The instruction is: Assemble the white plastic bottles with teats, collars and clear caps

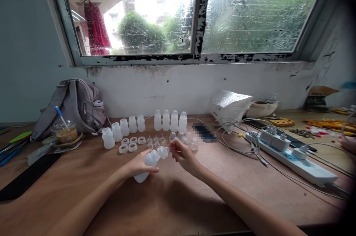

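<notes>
A white bottle (150, 160) is held tilted above the wooden table (239, 169) by the left hand (136, 165), fingers wrapped around its body, thumb at the front. A white collar piece (162, 152) is pinched at the bottle's neck by the right hand (182, 154), thumb and fingertips brought together on its outer end; whether it is seated cannot be told. Behind the left hand, five open bottles (116, 132) are lined up in a slanting row, with loose white rings (141, 142) laid in front. Clear teats (155, 138) are set out just beyond both hands; clear caps (194, 147) are partly hidden by the right hand. Four capped bottles (166, 122) are stood upright near the wall. A power strip (294, 162) is placed well to the right, a backpack (72, 99) far left.
</notes>
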The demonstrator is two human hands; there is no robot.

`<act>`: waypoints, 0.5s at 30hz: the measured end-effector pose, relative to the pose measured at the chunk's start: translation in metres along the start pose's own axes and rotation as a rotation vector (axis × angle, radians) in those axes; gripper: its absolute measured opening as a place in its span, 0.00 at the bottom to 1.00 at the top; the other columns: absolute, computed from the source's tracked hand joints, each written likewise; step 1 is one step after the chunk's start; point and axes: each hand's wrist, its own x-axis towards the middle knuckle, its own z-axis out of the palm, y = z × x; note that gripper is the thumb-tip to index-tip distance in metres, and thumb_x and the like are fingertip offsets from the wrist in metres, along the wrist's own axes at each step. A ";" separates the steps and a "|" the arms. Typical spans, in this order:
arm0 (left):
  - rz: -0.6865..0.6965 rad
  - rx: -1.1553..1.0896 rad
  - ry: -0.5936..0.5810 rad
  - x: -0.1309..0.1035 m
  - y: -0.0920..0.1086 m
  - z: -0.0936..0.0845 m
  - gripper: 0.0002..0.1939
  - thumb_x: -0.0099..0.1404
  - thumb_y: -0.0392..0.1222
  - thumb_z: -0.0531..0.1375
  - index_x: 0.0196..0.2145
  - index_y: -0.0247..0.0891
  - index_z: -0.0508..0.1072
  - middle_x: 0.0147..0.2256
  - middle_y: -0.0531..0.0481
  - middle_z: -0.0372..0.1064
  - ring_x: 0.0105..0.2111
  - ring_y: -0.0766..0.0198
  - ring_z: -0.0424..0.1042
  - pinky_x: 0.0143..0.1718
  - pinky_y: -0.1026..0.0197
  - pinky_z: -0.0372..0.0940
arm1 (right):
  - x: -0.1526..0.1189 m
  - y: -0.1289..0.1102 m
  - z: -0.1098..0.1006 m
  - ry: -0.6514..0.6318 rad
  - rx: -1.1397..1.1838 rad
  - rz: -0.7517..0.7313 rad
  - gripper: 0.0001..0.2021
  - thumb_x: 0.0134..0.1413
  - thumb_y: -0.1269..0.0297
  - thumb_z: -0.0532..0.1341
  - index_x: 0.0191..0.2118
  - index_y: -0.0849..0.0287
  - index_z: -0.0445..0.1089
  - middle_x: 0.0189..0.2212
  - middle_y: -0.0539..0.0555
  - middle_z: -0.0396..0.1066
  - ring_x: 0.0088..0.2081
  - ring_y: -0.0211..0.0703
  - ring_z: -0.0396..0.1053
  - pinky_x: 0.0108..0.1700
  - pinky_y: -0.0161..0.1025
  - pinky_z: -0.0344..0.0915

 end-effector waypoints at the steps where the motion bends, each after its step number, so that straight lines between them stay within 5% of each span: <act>1: 0.044 0.018 0.092 -0.001 -0.002 0.001 0.25 0.50 0.49 0.60 0.44 0.38 0.58 0.33 0.51 0.64 0.32 0.62 0.66 0.34 0.60 0.61 | 0.000 0.000 -0.001 0.023 -0.016 -0.003 0.05 0.54 0.62 0.50 0.31 0.57 0.58 0.23 0.49 0.60 0.22 0.34 0.59 0.22 0.32 0.58; 4: 0.184 -0.023 0.235 0.000 -0.008 0.007 0.26 0.57 0.48 0.55 0.50 0.39 0.52 0.45 0.46 0.59 0.44 0.59 0.61 0.45 0.57 0.56 | 0.001 0.003 -0.005 0.069 -0.085 -0.019 0.04 0.54 0.64 0.50 0.31 0.58 0.58 0.24 0.50 0.61 0.22 0.34 0.59 0.24 0.33 0.59; 15: 0.297 -0.202 0.138 0.009 -0.018 0.015 0.28 0.58 0.45 0.56 0.52 0.40 0.47 0.47 0.43 0.60 0.46 0.59 0.63 0.48 0.53 0.59 | 0.000 0.007 -0.002 0.039 -0.239 -0.048 0.04 0.53 0.67 0.50 0.32 0.59 0.60 0.23 0.50 0.63 0.23 0.35 0.59 0.25 0.33 0.58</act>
